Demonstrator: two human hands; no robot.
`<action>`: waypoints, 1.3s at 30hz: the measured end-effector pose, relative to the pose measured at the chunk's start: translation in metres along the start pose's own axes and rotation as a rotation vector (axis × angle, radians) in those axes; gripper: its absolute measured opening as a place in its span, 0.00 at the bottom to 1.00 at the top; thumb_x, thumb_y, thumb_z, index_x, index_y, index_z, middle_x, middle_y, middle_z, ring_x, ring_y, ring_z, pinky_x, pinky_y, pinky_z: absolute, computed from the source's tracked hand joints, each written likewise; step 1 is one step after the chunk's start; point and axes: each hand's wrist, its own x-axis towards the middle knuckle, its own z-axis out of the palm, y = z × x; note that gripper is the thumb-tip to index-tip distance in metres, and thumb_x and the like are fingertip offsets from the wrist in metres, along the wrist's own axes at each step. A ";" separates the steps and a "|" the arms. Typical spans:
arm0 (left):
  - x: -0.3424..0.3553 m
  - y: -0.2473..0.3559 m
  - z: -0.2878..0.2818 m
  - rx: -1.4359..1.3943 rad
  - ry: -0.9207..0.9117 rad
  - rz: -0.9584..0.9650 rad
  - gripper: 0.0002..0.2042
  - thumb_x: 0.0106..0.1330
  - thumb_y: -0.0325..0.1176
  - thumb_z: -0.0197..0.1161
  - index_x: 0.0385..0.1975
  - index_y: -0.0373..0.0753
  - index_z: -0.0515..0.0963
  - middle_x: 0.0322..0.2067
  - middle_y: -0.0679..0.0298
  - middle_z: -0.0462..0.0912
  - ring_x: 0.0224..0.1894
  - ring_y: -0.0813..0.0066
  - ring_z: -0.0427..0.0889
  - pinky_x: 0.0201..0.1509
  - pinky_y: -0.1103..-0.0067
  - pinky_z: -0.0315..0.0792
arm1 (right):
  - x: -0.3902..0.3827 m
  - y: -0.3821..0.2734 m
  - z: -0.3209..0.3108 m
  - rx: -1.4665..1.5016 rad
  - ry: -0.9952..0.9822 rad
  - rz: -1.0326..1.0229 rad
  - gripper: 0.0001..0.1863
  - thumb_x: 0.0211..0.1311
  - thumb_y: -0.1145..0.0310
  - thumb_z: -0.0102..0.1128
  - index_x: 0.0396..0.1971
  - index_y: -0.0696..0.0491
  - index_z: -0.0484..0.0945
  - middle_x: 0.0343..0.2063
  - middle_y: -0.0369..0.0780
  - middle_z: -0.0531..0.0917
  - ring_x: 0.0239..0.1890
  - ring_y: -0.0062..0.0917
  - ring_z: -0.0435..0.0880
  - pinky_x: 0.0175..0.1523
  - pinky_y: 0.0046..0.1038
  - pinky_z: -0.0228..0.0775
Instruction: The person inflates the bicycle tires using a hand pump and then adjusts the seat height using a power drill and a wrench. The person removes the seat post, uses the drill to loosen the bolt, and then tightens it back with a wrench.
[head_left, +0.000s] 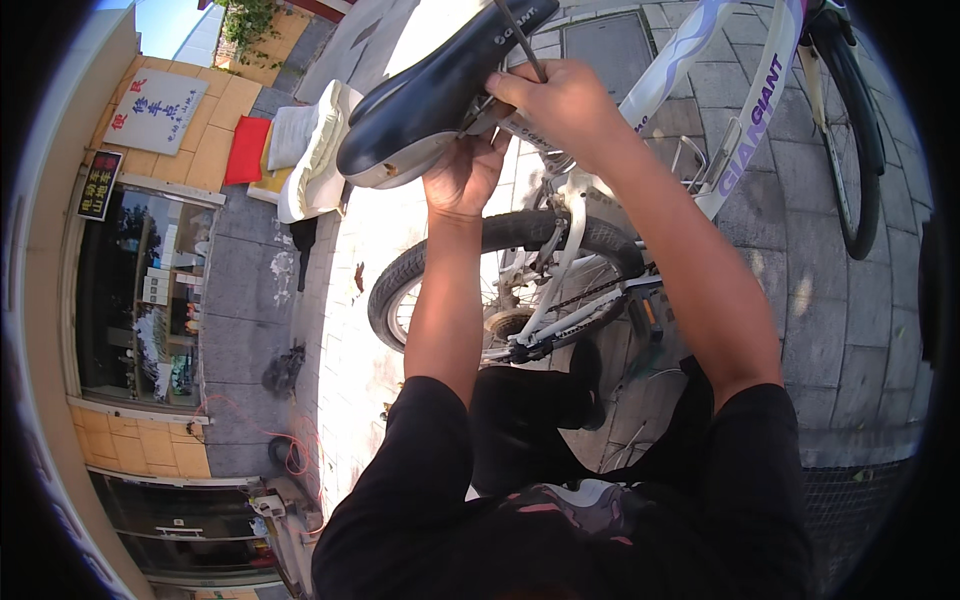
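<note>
A black bicycle saddle [425,105] with a pale rear underside is tilted at the top centre, above the rear wheel [395,275] of a white bicycle. My right hand [560,105] is closed at the saddle's right side, thumb and fingers pinched around a thin dark metal rod [520,40] that sticks up past the knuckles. From below, my left hand [468,172] reaches palm up to the saddle's underside, its fingers curled by the rails and clamp. The saddle partly hides those fingertips. Under both hands runs the white bicycle frame [690,90].
The front wheel [850,130] stands at the upper right on grey paving. At left are a shop window [145,295], a wall sign [155,110] and a white cushioned seat [318,150] with red cloth. A red hose [300,450] lies at lower left. My shoe [588,385] is near the pedal [650,318].
</note>
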 end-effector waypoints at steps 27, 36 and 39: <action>0.006 -0.005 0.004 -0.031 0.061 0.002 0.27 0.65 0.31 0.68 0.65 0.33 0.76 0.63 0.54 0.82 0.66 0.57 0.79 0.74 0.60 0.73 | -0.006 -0.018 0.000 -0.241 -0.037 0.047 0.23 0.68 0.51 0.67 0.28 0.60 0.85 0.22 0.37 0.82 0.25 0.22 0.76 0.34 0.30 0.69; 0.008 0.002 0.027 0.114 0.276 -0.093 0.18 0.73 0.48 0.67 0.54 0.42 0.84 0.50 0.65 0.90 0.53 0.65 0.90 0.65 0.56 0.81 | -0.059 0.006 -0.027 -0.460 0.216 -0.068 0.28 0.72 0.48 0.56 0.34 0.63 0.84 0.29 0.52 0.86 0.35 0.43 0.84 0.46 0.42 0.75; 0.002 0.009 0.036 0.238 0.373 -0.101 0.19 0.71 0.50 0.68 0.50 0.42 0.86 0.45 0.64 0.92 0.52 0.63 0.90 0.63 0.52 0.80 | -0.082 0.010 -0.032 -0.412 0.152 -0.071 0.25 0.73 0.53 0.51 0.31 0.63 0.81 0.28 0.55 0.83 0.34 0.49 0.82 0.45 0.44 0.74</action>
